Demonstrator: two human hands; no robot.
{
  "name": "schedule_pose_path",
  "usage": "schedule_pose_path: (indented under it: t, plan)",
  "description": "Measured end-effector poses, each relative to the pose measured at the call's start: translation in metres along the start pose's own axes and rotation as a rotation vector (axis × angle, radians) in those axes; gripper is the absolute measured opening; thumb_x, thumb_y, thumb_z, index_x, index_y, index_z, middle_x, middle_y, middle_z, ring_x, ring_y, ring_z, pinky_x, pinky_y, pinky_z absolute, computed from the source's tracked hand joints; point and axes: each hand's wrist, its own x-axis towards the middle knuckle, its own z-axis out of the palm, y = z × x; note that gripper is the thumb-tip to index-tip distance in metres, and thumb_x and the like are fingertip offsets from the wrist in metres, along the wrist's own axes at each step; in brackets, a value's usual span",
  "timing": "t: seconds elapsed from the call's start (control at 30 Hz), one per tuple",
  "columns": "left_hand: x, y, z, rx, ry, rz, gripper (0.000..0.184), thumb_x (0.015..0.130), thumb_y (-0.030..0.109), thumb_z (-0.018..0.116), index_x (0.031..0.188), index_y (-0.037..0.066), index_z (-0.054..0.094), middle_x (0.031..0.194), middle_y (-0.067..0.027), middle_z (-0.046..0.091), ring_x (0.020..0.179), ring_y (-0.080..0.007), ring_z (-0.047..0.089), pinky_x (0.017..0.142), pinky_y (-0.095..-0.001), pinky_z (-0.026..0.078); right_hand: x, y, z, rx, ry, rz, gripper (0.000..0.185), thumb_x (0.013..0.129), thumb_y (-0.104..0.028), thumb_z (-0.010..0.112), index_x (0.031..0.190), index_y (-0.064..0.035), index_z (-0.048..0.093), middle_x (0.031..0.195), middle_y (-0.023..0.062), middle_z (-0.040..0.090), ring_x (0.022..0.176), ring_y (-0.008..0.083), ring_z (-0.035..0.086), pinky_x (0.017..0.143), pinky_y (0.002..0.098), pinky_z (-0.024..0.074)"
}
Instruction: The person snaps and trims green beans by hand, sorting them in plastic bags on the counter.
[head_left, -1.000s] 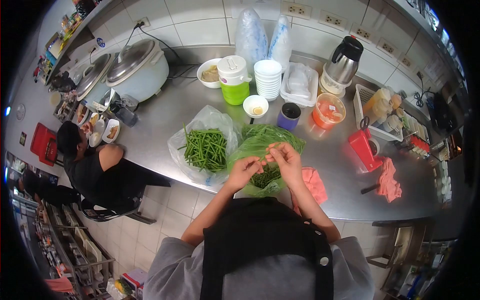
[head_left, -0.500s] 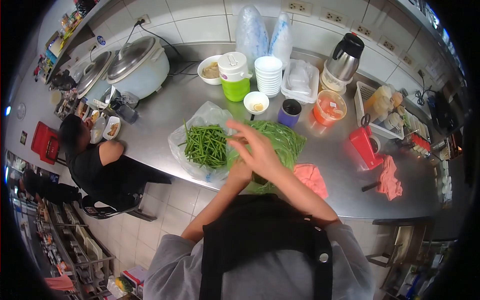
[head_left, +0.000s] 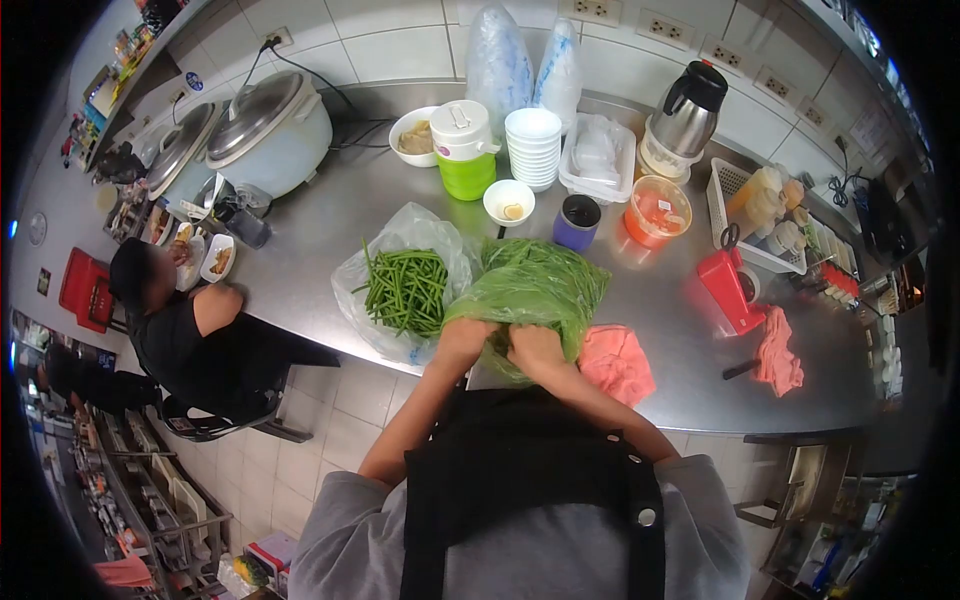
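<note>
i see deep green on the beans (head_left: 403, 290), and a lighter, glossy green on the plastic bag (head_left: 545, 285) streaked with pale highlights; the clear bag (head_left: 352, 285) under the beans reads milky white with a little blue print. the worktop (head_left: 300, 262) gives me silver-grey. both cloths (head_left: 615, 362) are salmon pink, the box (head_left: 728, 292) bright red, the jug (head_left: 467, 172) white over lime green, the tumbler (head_left: 576, 230) purple with a black rim. i get orange in the tub (head_left: 658, 215), plain white on the stacked bowls (head_left: 532, 155), black on the apron (head_left: 540, 450) and grey on the shirt (head_left: 345, 520)
</note>
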Motion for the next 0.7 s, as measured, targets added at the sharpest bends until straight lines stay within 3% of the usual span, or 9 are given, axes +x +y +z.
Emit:
schedule_pose_path:
  t: [0.07, 0.33, 0.57, 0.63, 0.7]
  plan:
    - [0.002, -0.003, 0.000, -0.018, 0.055, 0.047, 0.024, 0.083, 0.021, 0.055, 0.095, 0.010, 0.072, 0.085, -0.0162, 0.068, 0.079, -0.0376, 0.065, 0.071, -0.0465, 0.050, -0.003, 0.005, -0.020, 0.022, 0.002, -0.003, 0.021, 0.075, -0.022, 0.070, 0.086, -0.0047, 0.066, 0.083, 0.0166, 0.069, 0.076, 0.0361, 0.067, 0.069, 0.0471, 0.0526]
    - [0.017, 0.011, -0.012, -0.128, -0.163, -0.093, 0.024, 0.088, 0.026, 0.061, 0.104, 0.012, 0.073, 0.094, -0.0152, 0.070, 0.087, -0.0347, 0.066, 0.077, -0.0440, 0.051, -0.022, 0.023, -0.073, 0.322, 0.080, 0.077, 0.012, 0.076, -0.015, 0.066, 0.084, -0.0059, 0.066, 0.080, 0.0164, 0.067, 0.077, 0.0359, 0.066, 0.068, 0.0458, 0.0504]
    - [0.026, 0.021, -0.013, -0.186, -0.161, -0.172, 0.023, 0.089, 0.028, 0.062, 0.102, 0.013, 0.073, 0.090, -0.0146, 0.070, 0.085, -0.0352, 0.066, 0.075, -0.0445, 0.052, -0.028, 0.036, -0.081, 0.499, 0.184, 0.010, 0.011, 0.079, -0.012, 0.064, 0.087, -0.0039, 0.063, 0.078, 0.0159, 0.066, 0.076, 0.0355, 0.065, 0.068, 0.0448, 0.0492]
    - [0.029, 0.024, -0.017, -0.190, -0.179, -0.224, 0.022, 0.089, 0.028, 0.062, 0.101, 0.013, 0.073, 0.087, -0.0161, 0.069, 0.081, -0.0358, 0.066, 0.072, -0.0452, 0.052, -0.030, 0.029, -0.094, 0.517, 0.101, 0.139, 0.012, 0.080, -0.013, 0.064, 0.088, -0.0040, 0.063, 0.081, 0.0161, 0.066, 0.076, 0.0356, 0.065, 0.069, 0.0432, 0.0494]
    - [0.030, 0.027, -0.020, -0.181, -0.168, -0.265, 0.021, 0.088, 0.028, 0.063, 0.099, 0.013, 0.073, 0.085, -0.0169, 0.069, 0.079, -0.0362, 0.066, 0.071, -0.0456, 0.052, -0.028, 0.032, -0.091, 0.453, 0.093, 0.135, 0.013, 0.081, -0.014, 0.065, 0.088, -0.0042, 0.064, 0.082, 0.0157, 0.066, 0.077, 0.0356, 0.064, 0.070, 0.0430, 0.0494]
